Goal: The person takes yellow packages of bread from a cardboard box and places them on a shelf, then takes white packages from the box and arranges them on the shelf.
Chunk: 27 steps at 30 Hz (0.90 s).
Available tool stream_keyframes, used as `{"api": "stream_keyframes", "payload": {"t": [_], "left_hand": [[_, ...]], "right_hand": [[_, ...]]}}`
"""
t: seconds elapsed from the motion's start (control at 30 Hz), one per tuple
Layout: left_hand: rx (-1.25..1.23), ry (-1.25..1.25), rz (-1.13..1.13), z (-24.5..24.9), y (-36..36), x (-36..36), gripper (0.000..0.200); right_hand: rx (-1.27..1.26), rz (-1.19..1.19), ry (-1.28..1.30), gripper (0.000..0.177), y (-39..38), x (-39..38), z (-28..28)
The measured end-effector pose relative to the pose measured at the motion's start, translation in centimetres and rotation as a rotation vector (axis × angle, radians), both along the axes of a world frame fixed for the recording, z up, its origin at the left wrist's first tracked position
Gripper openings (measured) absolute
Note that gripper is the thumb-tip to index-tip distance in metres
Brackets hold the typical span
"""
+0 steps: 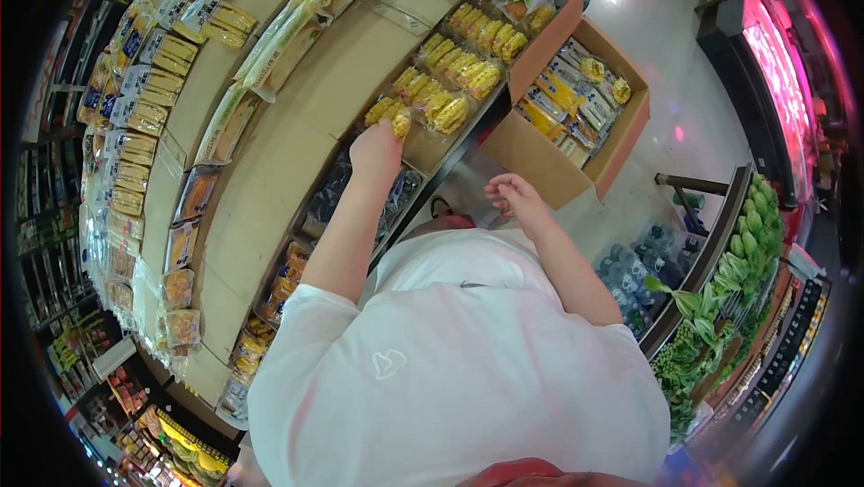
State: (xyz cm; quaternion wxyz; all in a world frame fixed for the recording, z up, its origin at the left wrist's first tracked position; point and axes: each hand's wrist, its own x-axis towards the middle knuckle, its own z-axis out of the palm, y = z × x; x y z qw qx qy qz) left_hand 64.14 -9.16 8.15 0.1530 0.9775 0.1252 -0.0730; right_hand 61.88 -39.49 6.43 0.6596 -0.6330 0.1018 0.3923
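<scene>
My left hand [376,152] reaches onto the lowest shelf tier. Its fingers are closed on the near edge of a clear-wrapped pack of yellow pastries [398,118], which lies at the end of the rows. Behind it sit several similar wrapped yellow packs [463,68]. My right hand [517,193] hangs in front of my body with nothing in it, its fingers loosely bent and apart. To its upper right stands an open cardboard box [621,140] with wrapped packs [576,95] inside, some yellow and some white and blue.
Long bread packs [286,50] and wrapped sticks [162,64] line the upper tiers of the stepped shelf [270,167]. Dark packs [333,194] lie in the tier by my left forearm. Bottles [643,266] and a green vegetable stand [720,298] are at my right.
</scene>
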Motion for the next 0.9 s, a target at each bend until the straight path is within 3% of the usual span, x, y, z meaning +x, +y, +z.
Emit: {"api": "stream_keyframes", "payload": {"t": [0.23,0.47,0.6,0.73,0.8,0.9], "left_hand": [[0.006,0.141,-0.006,-4.9,-0.5,4.0,0.029],[-0.184,-0.143,0.027,-5.9,-0.5,3.5,0.034],[0.12,0.21,0.028,-5.2,-1.9,3.3,0.025],[0.505,-0.012,0.019,-3.4,-3.6,2.8,0.029],[0.459,-0.064,0.078,-0.8,-5.0,3.2,0.036],[0.121,-0.312,-0.052,0.0,-8.4,5.2,0.028]], "right_hand": [[0.05,-0.014,0.047,0.018,-0.7,-0.3,-0.4],[0.043,-0.096,0.069,0.018,-3.3,0.8,-0.7],[0.055,-0.124,0.088,0.019,-5.4,1.7,-0.8],[0.069,-0.173,0.091,0.019,-8.0,3.3,-0.9],[0.072,-0.197,0.099,0.019,-9.9,4.0,-1.0],[0.098,-0.246,0.109,0.019,-13.7,4.7,-2.4]]}}
